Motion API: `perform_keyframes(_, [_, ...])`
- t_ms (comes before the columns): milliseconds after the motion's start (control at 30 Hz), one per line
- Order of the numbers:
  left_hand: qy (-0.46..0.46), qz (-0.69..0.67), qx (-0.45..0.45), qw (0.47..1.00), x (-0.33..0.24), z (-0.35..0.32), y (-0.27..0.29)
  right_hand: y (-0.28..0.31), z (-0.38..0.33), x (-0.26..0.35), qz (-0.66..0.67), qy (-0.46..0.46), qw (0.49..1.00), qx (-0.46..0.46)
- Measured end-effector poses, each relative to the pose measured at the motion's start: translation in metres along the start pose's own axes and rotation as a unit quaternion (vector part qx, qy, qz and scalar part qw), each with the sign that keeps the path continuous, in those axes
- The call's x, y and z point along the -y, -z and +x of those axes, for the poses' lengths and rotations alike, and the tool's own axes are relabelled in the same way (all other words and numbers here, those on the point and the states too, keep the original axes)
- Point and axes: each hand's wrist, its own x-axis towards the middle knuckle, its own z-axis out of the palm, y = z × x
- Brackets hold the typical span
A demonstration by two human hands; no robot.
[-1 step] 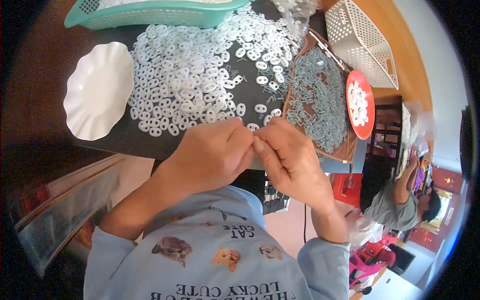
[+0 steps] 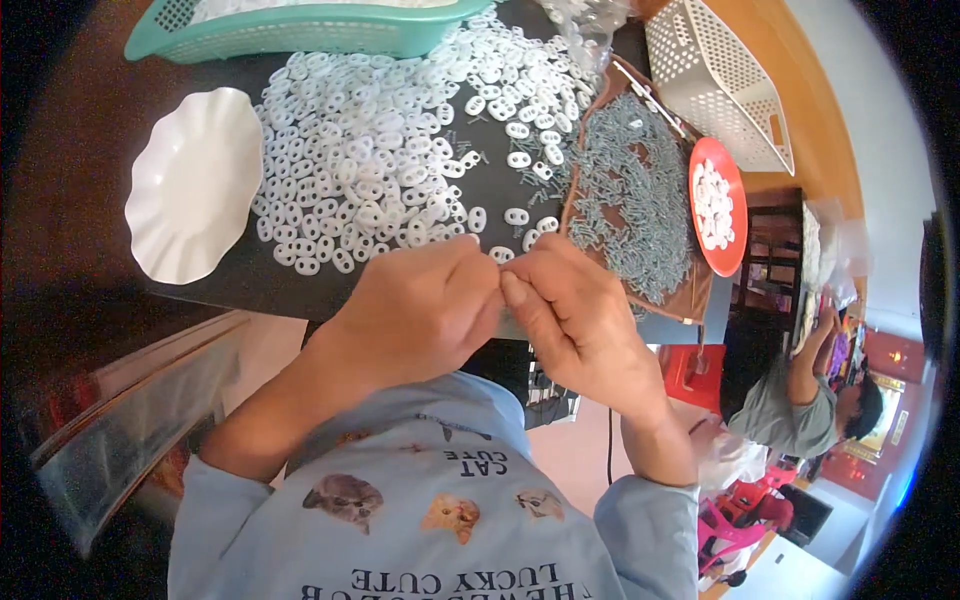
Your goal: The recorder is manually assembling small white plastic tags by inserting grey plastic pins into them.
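Right of the table [image 2: 240, 297], a red stool [image 2: 692, 375] and a black rack [image 2: 768, 262] are standing, while a pink chair [image 2: 738, 538] is sitting farther off. Below the table, pinkish floor [image 2: 575, 465] is showing; far to its right, a bright panel [image 2: 890, 412] is glowing on a red wall [image 2: 893, 350].

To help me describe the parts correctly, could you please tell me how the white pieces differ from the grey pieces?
The white pieces are broad ovals with two holes; the grey pieces are thin and rod-like. The white pieces lie mainly on the dark tabletop, the grey pieces mostly on brown material. Both lie loose in large numbers.
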Motion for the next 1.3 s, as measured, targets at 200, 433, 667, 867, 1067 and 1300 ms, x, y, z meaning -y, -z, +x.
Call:
perform_keyframes(200, [0.112,-0.274,0.099,0.95,-0.007,-0.007,0.01,0.005,-0.012,-0.01,0.087,-0.013,0.995,0.048])
perform_keyframes(433, [0.125,-0.318,0.121,0.932,-0.009,-0.012,-0.002,0.004,-0.028,-0.007,0.012,-0.006,0.998,0.056])
perform_keyframes(667, [0.242,-0.354,0.108,0.897,-0.004,-0.019,-0.009,0.061,-0.017,-0.067,-0.128,-0.01,0.991,-0.039])
perform_keyframes(867, [0.25,-0.391,0.089,0.881,-0.004,-0.017,-0.026,0.074,-0.002,-0.101,-0.315,-0.072,0.946,-0.004])
perform_keyframes(1067, [0.242,-0.368,0.089,0.893,0.0,-0.018,-0.028,0.087,-0.025,-0.097,-0.321,-0.075,0.943,0.049])
perform_keyframes(1300, [0.233,-0.358,0.084,0.9,0.0,-0.019,-0.031,0.079,-0.017,-0.103,-0.274,-0.088,0.958,-0.007])
